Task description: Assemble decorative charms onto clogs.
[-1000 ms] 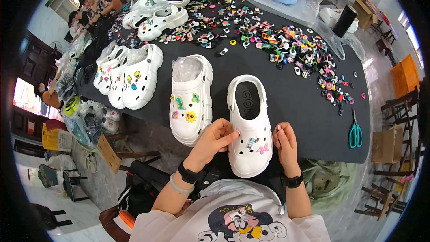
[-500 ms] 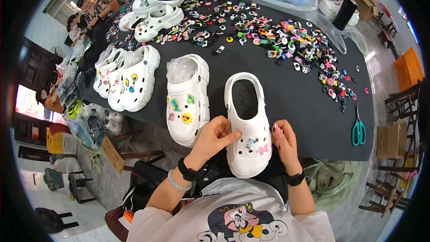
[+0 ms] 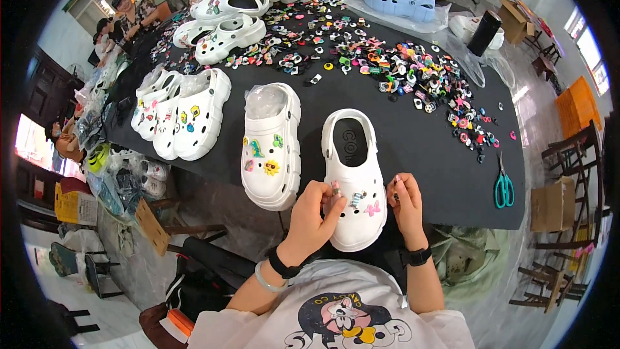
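White and chunky, the clog (image 3: 354,178) is lying toe-first at the near edge of the black table (image 3: 420,148), between both hands. The left hand (image 3: 312,218) is pinching a small charm (image 3: 335,187) against its toe, which is already bearing several charms; the right hand (image 3: 405,203) is curling closed beside it, pinching something too small to identify. A second clog (image 3: 272,145), stuffed with clear plastic, is sitting just left.

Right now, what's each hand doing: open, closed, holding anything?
Left hand: fingers closed on a small charm at the white clog.
Right hand: pinching something small beside the clog; what, cannot be told.
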Demonstrator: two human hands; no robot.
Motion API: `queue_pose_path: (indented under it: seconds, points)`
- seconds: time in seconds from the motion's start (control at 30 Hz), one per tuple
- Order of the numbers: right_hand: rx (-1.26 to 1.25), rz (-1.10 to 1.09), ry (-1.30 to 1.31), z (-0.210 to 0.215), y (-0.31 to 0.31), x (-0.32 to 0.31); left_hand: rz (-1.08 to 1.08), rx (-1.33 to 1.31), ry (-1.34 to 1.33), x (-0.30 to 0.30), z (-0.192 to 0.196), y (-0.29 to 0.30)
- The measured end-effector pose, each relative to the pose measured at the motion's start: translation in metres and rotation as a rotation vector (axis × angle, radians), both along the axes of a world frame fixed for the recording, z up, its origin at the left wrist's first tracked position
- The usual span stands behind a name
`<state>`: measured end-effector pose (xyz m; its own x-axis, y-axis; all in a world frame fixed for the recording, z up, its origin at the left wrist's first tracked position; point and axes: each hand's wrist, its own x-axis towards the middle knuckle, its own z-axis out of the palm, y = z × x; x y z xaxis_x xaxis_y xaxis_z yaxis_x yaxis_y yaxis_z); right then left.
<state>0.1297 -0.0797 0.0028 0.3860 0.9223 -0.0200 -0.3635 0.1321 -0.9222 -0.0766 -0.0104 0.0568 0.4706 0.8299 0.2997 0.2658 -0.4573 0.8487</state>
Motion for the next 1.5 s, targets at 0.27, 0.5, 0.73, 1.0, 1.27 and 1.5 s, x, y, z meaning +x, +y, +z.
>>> queue_pose_path:
  seconds: [0.27, 0.5, 0.73, 1.0, 1.27, 1.5]
  points:
    - [0.005, 0.015, 0.006, -0.002, 0.001, -0.001, 0.092, 0.017, -0.083, -0.005, 0.008, -0.005]
    - [0.002, 0.012, 0.006, -0.004, 0.000, 0.002, 0.096, 0.151, -0.018, -0.004, 0.026, -0.002]
    - [0.022, 0.022, -0.004, -0.003, -0.001, 0.003, 0.012, 0.529, 0.326, 0.024, 0.042, -0.007]
    - [0.055, 0.043, 0.032, -0.007, -0.003, 0.002, 0.030, 0.598, 0.378, 0.028, 0.033, 0.000]
    - [0.044, 0.036, -0.005, -0.004, -0.004, 0.004, -0.008, 0.616, 0.446, 0.022, 0.034, 0.004]
    - [0.007, 0.036, 0.043, 0.002, -0.002, 0.007, -0.093, 0.451, 0.192, 0.003, 0.032, 0.004]
